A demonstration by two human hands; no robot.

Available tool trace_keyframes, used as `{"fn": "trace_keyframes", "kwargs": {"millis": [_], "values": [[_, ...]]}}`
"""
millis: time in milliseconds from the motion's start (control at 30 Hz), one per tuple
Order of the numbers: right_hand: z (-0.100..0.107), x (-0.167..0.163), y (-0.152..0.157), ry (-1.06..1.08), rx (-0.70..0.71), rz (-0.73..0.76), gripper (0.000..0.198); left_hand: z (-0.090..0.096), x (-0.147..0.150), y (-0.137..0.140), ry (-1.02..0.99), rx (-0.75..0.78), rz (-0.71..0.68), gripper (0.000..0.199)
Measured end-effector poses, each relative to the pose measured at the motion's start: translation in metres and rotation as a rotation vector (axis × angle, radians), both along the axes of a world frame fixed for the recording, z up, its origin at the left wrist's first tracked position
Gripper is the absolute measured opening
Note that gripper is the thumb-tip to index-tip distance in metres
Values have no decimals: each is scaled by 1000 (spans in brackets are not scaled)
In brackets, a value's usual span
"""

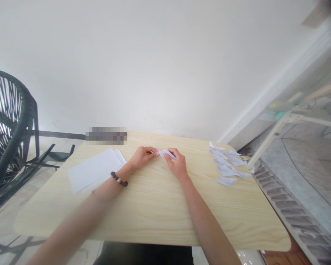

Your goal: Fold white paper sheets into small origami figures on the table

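A small strip of folded white paper (165,152) is held between my two hands over the middle of the table. My left hand (143,156), with a beaded bracelet (119,179) at its wrist, pinches the paper's left end between thumb and fingertips. On the other end, my right hand (177,162) has its thumb in front and its fingers behind. The paper bends in a slight curve between them. Left of my left hand lie white paper sheets (95,169), overlapping. Several folded white paper pieces (226,181) with pointed ends are grouped at the table's right side.
The pale wooden table (154,206) stands against a white wall (165,73). A dark woven chair (19,110) is at the left. Beyond the right edge are a white metal frame (270,141) and a bed (298,206). A blurred-out patch (106,136) covers the table's back left corner.
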State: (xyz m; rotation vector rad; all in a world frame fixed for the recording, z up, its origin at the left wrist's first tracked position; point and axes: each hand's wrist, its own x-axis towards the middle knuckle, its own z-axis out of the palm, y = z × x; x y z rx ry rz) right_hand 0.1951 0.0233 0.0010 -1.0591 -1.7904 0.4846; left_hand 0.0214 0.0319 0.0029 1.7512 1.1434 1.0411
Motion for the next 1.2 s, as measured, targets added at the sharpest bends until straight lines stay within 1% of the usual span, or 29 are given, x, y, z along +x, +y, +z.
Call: {"fn": "trace_keyframes", "kwargs": {"millis": [67,200,267,400,633,833,1033,1200], "values": [[0,0,0,11,-12,0,23,1,1,0,6,16,14,30],[-2,-1,1,41,-48,-25,24,2,2,0,-86,42,53,31],[-3,0,2,52,-58,-40,25,3,3,0,-102,50,76,31],[-3,0,2,61,-59,-48,25,6,2,-1,-27,81,110,30],[-1,1,0,51,-42,-57,23,9,4,-6,27,141,85,27],[1,1,-1,37,-23,-45,21,11,4,-8,19,126,45,27],[0,2,0,-2,1,-28,20,7,3,-4,22,71,39,28],[0,1,0,-20,16,-5,20,3,2,-2,92,56,30,31]]}}
